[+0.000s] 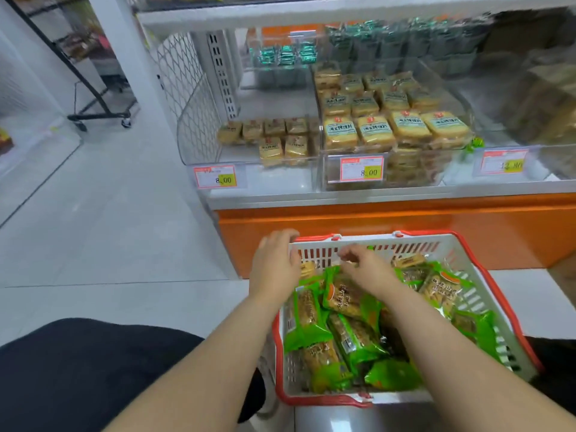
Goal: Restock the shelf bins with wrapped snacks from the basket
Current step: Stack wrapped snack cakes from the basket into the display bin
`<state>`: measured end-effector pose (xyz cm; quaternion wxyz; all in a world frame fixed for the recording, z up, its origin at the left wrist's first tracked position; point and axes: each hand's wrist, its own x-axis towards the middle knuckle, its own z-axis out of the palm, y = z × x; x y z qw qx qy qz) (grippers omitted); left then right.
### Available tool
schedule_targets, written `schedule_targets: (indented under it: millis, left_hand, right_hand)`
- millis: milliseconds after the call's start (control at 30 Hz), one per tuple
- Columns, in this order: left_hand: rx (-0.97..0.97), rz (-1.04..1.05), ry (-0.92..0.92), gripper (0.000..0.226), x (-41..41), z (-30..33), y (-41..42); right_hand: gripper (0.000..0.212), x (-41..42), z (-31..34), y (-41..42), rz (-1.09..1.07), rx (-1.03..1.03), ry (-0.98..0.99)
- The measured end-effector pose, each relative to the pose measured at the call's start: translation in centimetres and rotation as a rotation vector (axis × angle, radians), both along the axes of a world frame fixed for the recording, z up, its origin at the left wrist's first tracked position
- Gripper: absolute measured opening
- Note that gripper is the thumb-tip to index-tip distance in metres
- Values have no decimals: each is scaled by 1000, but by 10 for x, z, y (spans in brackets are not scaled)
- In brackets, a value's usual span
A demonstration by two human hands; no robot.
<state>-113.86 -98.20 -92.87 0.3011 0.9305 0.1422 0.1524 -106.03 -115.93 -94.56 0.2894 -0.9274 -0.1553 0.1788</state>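
Three price tags are mounted on the front edges of the clear shelf bins. The left price tag (215,177), white with a red border and a yellow patch, reads "8.00". The middle price tag (361,168), of the same design, also reads "8.00". The right price tag (503,162) reads "12.00", though its first digits are faint. The smaller print on all three tags is illegible. The yellow-wrapped snacks (374,127) in the bins and the green-wrapped snacks (346,299) in the basket carry printed characters too blurred to read.
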Motion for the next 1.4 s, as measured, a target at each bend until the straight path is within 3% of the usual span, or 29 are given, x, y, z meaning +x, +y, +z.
schedule_targets:
  millis: [100, 267, 367, 433, 500, 600, 667, 767, 867, 967, 1033, 1133, 1300, 1400]
  left_hand:
    - [-69, 85, 193, 37, -26, -52, -6]
    - [-101, 131, 218, 36, -44, -86, -20]
    - [-92, 161, 190, 35, -41, -90, -22]
    - [-92, 171, 189, 35, -40, -93, -21]
    - [-100, 171, 180, 36, -41, -94, -21]
    - [-147, 159, 137, 37, -40, -96, -19]
    - [-185, 164, 107, 36, -40, -99, -18]
    - [-203, 179, 68, 31, -41, -102, -19]
    - [-215, 182, 61, 32, -40, -105, -18]
    - [-220, 181, 70, 32, -40, -105, -18]
    - [-221, 187, 76, 31, -40, -105, -17]
    - [-225, 194, 82, 31, -39, -106, -16]
    - [-227, 199, 90, 31, -39, -104, -16]
    - [-215, 197, 81, 31, -39, -102, -16]
  right_hand:
    - [46, -7, -9, 3, 237, -223, -100]
    - [69, -29, -17, 18, 472, -528, -259]
    - [67, -29, -14, 28, 490, -625, -296]
    - [64, -20, -12, 36, 462, -797, -269]
    - [50, -8, -12, 48, 430, -931, -273]
    - [38, 5, -25, 71, 507, -797, -354]
    - [35, 6, -37, 85, 599, -630, -213]
    - [29, 6, -50, 92, 530, -513, 12]
    - [38, 18, -50, 87, 438, -596, -6]
    - [28, 27, -60, 71, 334, -759, -75]
    - [44, 31, -68, 64, 208, -699, -66]
    - [61, 40, -78, 67, 278, -621, -31]
    - [30, 40, -87, 71, 308, -552, -20]
    - [24, 37, -76, 64, 245, -359, 41]
